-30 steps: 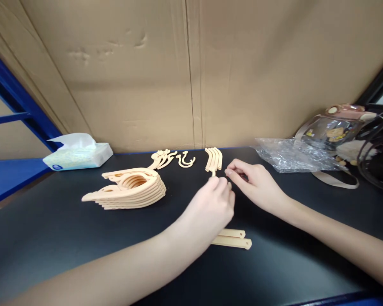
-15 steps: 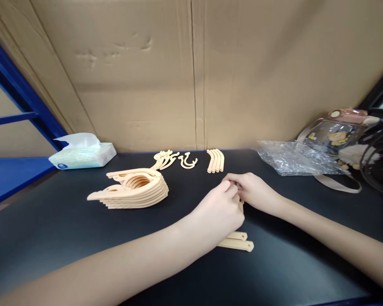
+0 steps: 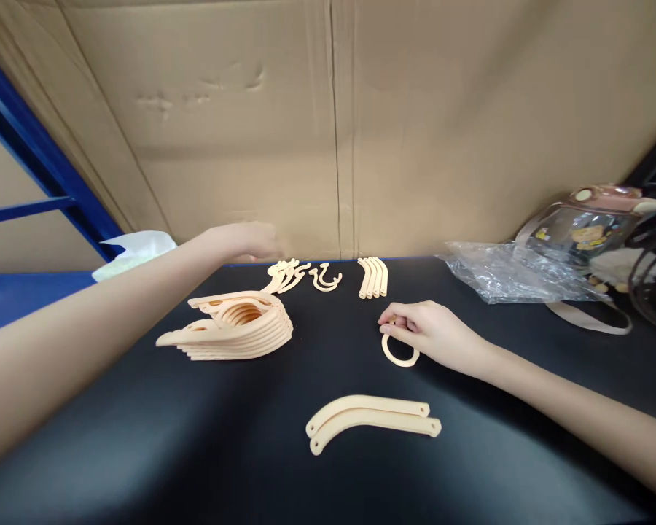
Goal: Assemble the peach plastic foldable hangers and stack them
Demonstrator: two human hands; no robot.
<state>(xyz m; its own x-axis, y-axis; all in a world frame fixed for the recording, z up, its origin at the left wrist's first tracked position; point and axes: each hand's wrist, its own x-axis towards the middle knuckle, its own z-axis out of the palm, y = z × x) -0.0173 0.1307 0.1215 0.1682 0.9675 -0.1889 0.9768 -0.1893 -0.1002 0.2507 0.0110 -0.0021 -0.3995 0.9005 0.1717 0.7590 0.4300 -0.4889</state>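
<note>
Hook piece [image 3: 399, 353], a pale peach ring-shaped curl of plastic, is pinched at its top by the right hand [image 3: 423, 332] and is seen resting on the black table [image 3: 142, 437], right of centre. The fingers of that hand are curled in tight around the upper part of the piece, with the loop showing below them. Over on the far side, the left hand [image 3: 248, 239] is stretched out above the back edge of the table, just beside a small cluster of hook parts [image 3: 286, 274]; it is blurred, and whether anything is gripped cannot be told. Two curved arms [image 3: 369, 419] are laid side by side near the front, well apart from both hands. A stack of hanger bodies [image 3: 235, 327] is piled left of centre. Four short curved bars [image 3: 372, 276] are lined up at the back, with a loose hook [image 3: 326, 278] next to them. A tissue pack [image 3: 134, 251] is partly hidden behind the left forearm, and a crumpled clear plastic bag [image 3: 503, 273] is spread at the right, against a cardboard wall [image 3: 415, 131].
</note>
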